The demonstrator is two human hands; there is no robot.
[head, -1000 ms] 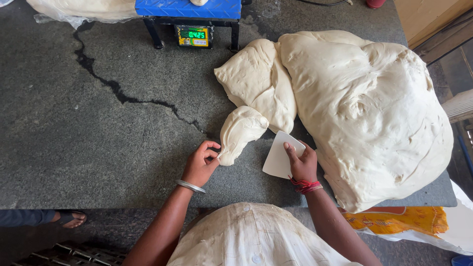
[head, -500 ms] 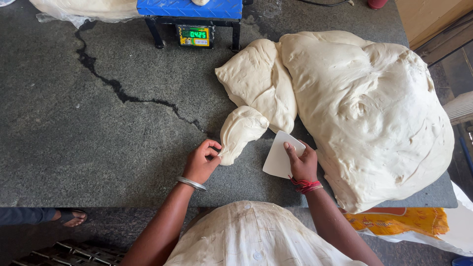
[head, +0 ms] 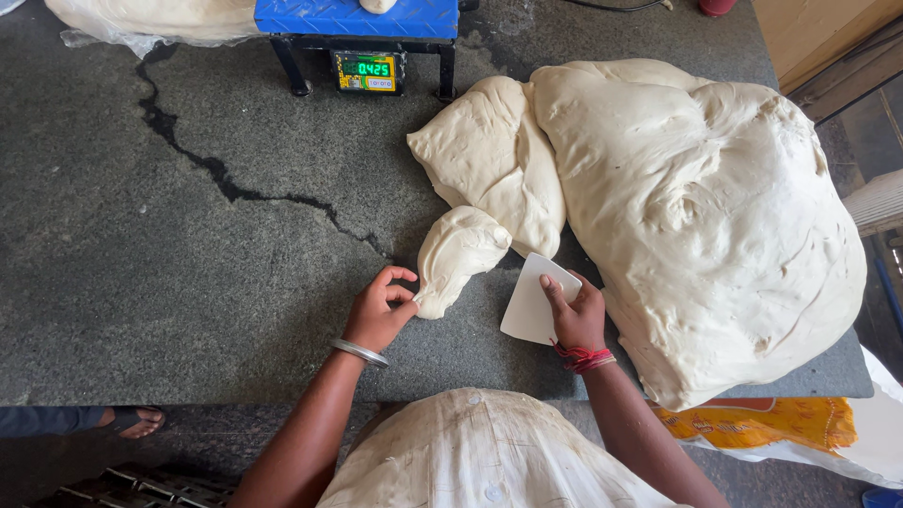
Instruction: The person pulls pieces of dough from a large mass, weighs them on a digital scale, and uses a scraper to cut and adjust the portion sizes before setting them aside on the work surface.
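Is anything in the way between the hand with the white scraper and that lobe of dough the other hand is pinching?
Nothing visible: only bare stone slab lies between the scraper in the right hand and the dough lobe, whose tip the left hand pinches.

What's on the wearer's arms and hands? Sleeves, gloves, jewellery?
Both arms are bare, with no gloves or sleeves showing. The left hand has a plain silver metal bangle at the wrist. The right hand has red and pink thread bands wound around the wrist.

the right hand [head: 574,315] covers one corner of the flat white plastic scraper [head: 529,301] it grips. beyond the grip, the top frame edge crops the blue metal weighing scale [head: 357,17], its green digits too small to read.
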